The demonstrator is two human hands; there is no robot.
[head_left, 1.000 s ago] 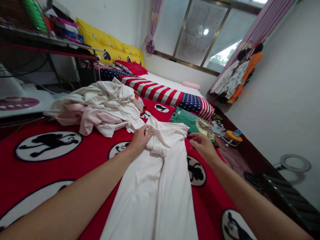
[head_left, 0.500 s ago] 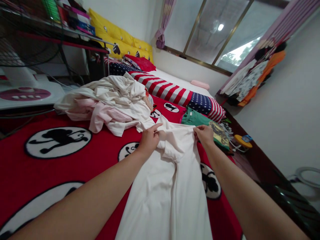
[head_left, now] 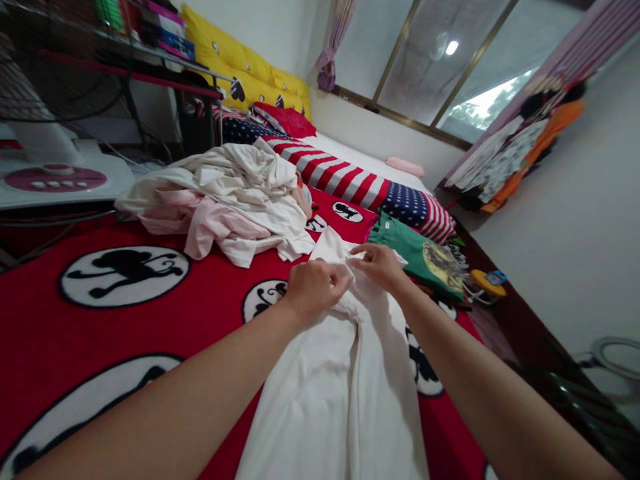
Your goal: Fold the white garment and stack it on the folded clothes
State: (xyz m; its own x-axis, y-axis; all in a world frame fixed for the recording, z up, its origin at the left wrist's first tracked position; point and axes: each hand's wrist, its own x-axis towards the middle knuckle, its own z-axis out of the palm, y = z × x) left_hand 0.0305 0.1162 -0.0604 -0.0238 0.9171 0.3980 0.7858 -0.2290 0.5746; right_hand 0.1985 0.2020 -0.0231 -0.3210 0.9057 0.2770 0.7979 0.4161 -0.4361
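Note:
White trousers [head_left: 310, 400] lie lengthwise on a red blanket [head_left: 215, 293], their two legs running toward me. At the far, waist end the cloth is bunched and folded. My left hand [head_left: 316, 287] is closed on this cloth, its knuckles up. Close beside it, my right hand [head_left: 377, 265] pinches the fabric between thumb and fingers. Part of the waist is hidden under both hands.
A heap of white and pink clothes [head_left: 240, 193] lies beyond on the left. A folded green shirt [head_left: 415, 250] is at the right. A fan base [head_left: 55, 177] stands at the far left, and a bed with a flag-pattern cover [head_left: 345, 177] lies behind.
My right hand has moved left from the waist's right corner to the middle, close to my left hand. My left hand has shifted slightly right and nearer, and its fingers have curled in.

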